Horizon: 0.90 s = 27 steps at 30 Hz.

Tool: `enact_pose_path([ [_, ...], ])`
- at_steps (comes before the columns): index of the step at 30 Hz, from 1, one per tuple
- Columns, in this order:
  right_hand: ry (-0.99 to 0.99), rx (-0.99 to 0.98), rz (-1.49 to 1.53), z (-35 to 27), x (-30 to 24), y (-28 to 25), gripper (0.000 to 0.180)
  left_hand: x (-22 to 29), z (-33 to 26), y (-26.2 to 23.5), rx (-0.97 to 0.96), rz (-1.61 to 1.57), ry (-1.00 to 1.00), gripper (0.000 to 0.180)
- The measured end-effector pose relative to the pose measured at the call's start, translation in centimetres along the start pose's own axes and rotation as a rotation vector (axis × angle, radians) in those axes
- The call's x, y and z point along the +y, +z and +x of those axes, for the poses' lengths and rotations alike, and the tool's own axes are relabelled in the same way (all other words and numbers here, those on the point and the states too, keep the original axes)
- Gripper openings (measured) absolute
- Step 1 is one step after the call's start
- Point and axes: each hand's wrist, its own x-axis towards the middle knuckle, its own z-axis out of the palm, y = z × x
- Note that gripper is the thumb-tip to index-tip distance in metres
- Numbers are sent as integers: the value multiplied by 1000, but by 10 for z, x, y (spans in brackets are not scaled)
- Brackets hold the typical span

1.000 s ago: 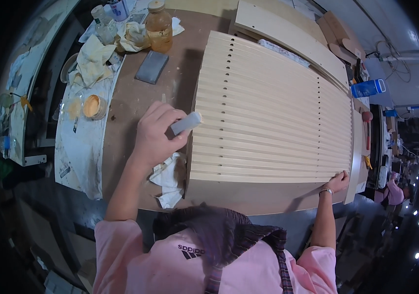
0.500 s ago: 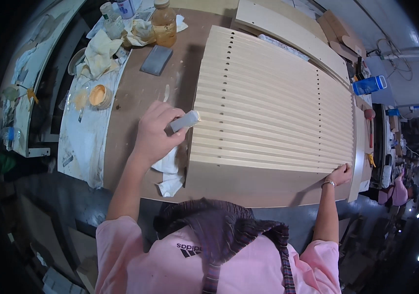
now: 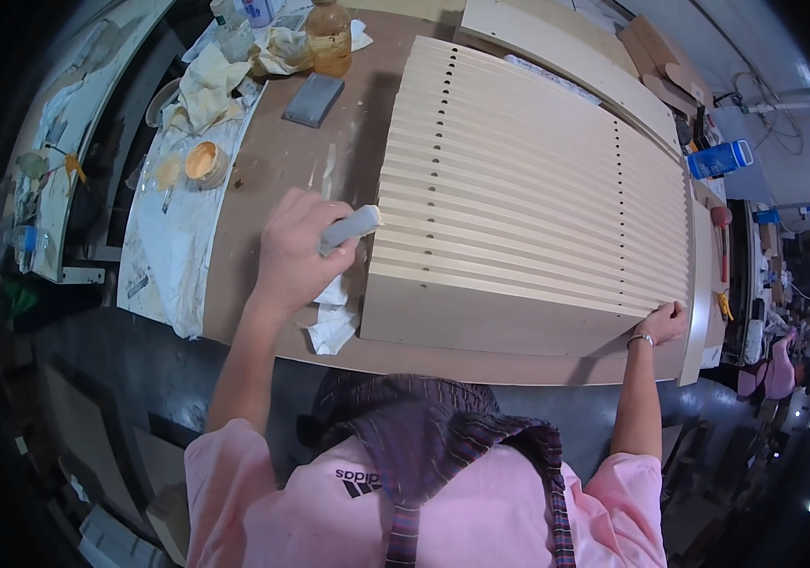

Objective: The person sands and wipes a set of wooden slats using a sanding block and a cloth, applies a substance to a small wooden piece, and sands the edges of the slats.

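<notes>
A row of pale wooden boards [image 3: 528, 180] lies packed side by side before me, their long edges up, with two lines of dark round holes across them. My left hand [image 3: 299, 251] is closed around a grey sanding block [image 3: 352, 227]. The block's pale tip is at the boards' left ends; whether it touches them I cannot tell. At the near right corner of the boards, my right hand [image 3: 665, 324] is closed with fingers curled in; what they grip is hidden. A crumpled white cloth [image 3: 334, 327] lies beneath my left wrist.
Another grey block [image 3: 314, 99] lies on the brown table [image 3: 263, 218], near a bottle of amber liquid [image 3: 329, 40]. An open tub of orange paste [image 3: 205, 165] and crumpled cloths [image 3: 211, 90] are at left. Rightward are a metal bar [image 3: 697, 284] and a blue container [image 3: 718, 160].
The whole view has shifted, so the boards and table appear higher. The sanding block has moved slightly along the boards' left ends toward me. My right hand stays at the near right corner.
</notes>
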Motion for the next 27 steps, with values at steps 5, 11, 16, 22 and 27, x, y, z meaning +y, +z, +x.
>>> enact_pose_path([
  [5, 16, -31, -3, 2, 0, 0, 29, 0, 0, -6, 6, 88, -71, 26],
  [11, -54, 49, -10, 2, -2, 5, 28, 30, 20, 3, -122, 127, 166, 25],
  [16, -45, 47, -22, 6, 19, 9, 27, 20, 24, -10, -149, 158, 158, 24],
  [22, -79, 67, -15, -1, 8, 7, 24, 47, 48, 36, -357, 60, 346, 26],
  [27, -25, 49, 12, -13, -11, 2, 24, 87, 73, 92, -398, -27, 525, 26],
])
